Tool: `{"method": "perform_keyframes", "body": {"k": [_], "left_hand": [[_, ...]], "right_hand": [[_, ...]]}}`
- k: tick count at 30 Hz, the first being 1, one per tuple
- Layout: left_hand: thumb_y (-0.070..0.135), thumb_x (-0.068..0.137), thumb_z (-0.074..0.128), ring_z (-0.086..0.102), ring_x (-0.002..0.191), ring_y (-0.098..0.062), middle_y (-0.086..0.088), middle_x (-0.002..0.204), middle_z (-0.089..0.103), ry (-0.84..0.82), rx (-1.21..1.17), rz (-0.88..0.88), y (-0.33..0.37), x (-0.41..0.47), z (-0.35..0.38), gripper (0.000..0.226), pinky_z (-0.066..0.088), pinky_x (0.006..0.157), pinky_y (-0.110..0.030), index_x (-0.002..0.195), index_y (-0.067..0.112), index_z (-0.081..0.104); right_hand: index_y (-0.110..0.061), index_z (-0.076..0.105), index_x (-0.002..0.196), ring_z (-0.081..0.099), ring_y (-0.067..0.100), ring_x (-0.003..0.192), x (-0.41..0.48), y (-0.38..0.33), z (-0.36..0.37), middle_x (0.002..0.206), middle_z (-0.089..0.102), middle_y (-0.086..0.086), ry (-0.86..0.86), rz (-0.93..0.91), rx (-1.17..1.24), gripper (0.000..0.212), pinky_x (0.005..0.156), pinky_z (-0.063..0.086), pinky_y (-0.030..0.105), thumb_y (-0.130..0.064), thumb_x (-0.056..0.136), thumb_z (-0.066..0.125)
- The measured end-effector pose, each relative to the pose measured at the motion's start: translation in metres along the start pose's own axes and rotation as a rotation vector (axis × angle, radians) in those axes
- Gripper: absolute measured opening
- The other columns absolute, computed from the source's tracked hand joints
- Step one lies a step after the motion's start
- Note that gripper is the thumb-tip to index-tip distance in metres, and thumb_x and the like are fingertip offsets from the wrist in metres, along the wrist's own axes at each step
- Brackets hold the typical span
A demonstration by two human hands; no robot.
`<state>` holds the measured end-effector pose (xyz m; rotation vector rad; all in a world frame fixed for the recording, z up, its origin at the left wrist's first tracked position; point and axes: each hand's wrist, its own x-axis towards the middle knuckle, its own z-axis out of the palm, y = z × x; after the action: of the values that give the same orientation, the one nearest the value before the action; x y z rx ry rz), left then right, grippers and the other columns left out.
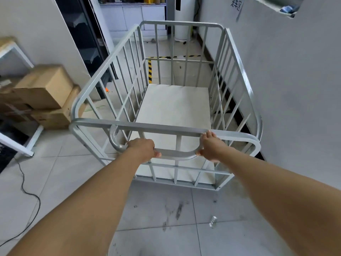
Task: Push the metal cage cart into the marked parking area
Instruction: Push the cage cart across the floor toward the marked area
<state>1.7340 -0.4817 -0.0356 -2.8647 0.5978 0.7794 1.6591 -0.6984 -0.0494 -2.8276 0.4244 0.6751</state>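
A grey metal cage cart (175,111) is standing on pale tiles beside the right-hand wall, its wheels hidden. Yellow-black floor tape (149,71) is showing through its far bars. Left hand (143,148) and right hand (210,146) are gripping its curved handle (177,154).

Cart (184,108) wheels hidden; wall sign (236,6) cut off at top

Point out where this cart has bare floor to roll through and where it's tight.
Free: tiles ahead, inside the striped floor tape, and the tiles behind the cage cart. Tight: the right wall runs close along its side; cardboard boxes crowd the left corner. Both hands, left and right, hold the handle.
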Motion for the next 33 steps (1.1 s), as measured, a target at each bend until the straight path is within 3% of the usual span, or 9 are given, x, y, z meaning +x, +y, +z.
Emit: {"method": "perform_keyframes", "body": {"k": [5,8,20,25,33], "left_hand": [[0.054,0.094,0.045,0.056,0.118,-0.031,-0.011,0.122,0.062,0.014,0.057,0.032,-0.005,0.056,-0.033,0.050,0.039,0.080,-0.032,0.115,0.012,0.062],[0.056,0.092,0.046,0.056,0.118,-0.030,-0.010,0.123,0.062,0.005,0.079,0.032,-0.008,0.090,-0.054,0.053,0.042,0.085,-0.033,0.116,0.012,0.062],[0.062,0.087,0.050,0.059,0.110,-0.028,-0.008,0.113,0.066,-0.009,0.064,0.029,0.021,0.226,-0.140,0.053,0.041,0.079,-0.032,0.099,0.012,0.066],[0.064,0.086,0.049,0.058,0.113,-0.030,-0.009,0.116,0.066,0.019,0.075,0.024,0.033,0.281,-0.171,0.056,0.044,0.089,-0.035,0.103,0.013,0.066],[0.066,0.086,0.047,0.057,0.117,-0.030,-0.009,0.120,0.065,0.073,0.115,0.062,0.040,0.367,-0.218,0.060,0.044,0.091,-0.035,0.109,0.014,0.065]], "right_hand": [[-0.001,-0.003,0.155,-0.006,0.030,0.152,0.055,-0.002,-0.030,0.162,-0.009,0.016,-0.016,0.031,0.028,0.084,0.124,0.006,0.043,-0.031,0.097,0.051],[0.000,-0.005,0.154,-0.008,0.031,0.151,0.089,-0.002,-0.047,0.162,-0.012,0.018,-0.035,0.042,0.012,0.085,0.124,0.006,0.043,-0.032,0.098,0.050],[-0.001,-0.006,0.154,-0.009,0.032,0.151,0.224,0.042,-0.125,0.162,-0.012,0.018,-0.027,0.026,0.002,0.079,0.124,0.003,0.042,-0.026,0.100,0.047],[-0.001,-0.006,0.154,-0.010,0.030,0.151,0.282,0.060,-0.158,0.162,-0.013,0.017,-0.031,0.024,-0.001,0.080,0.124,0.003,0.042,-0.028,0.100,0.046],[-0.003,-0.006,0.154,-0.010,0.028,0.151,0.366,0.075,-0.205,0.162,-0.013,0.015,-0.046,0.046,0.001,0.078,0.124,0.003,0.041,-0.031,0.101,0.044]]}}
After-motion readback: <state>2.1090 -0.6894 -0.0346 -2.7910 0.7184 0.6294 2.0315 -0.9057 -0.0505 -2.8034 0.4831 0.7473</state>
